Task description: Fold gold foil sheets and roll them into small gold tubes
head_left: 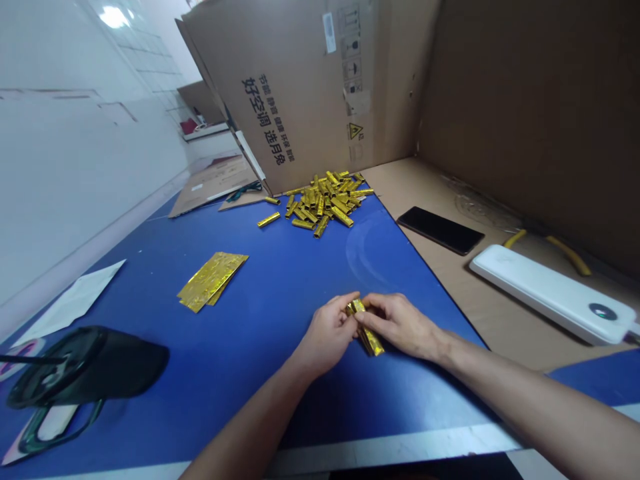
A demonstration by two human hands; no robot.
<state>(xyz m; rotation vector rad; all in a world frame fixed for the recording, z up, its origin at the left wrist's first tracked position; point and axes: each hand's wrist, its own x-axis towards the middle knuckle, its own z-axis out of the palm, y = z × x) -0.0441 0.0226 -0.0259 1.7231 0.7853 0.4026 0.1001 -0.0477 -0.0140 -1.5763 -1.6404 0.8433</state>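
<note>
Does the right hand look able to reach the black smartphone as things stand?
Probably yes: nothing visible stands between the right hand and the black smartphone, though that hand is occupied with the folded gold strip.

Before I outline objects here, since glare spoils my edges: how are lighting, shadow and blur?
Head view, all remarks: the light patch at upper left is blown out; glints speckle the gold piece between the left hand and the right hand; the cardboard wall at far right sits in shade; the black object at lower left looks soft and stretched.
</note>
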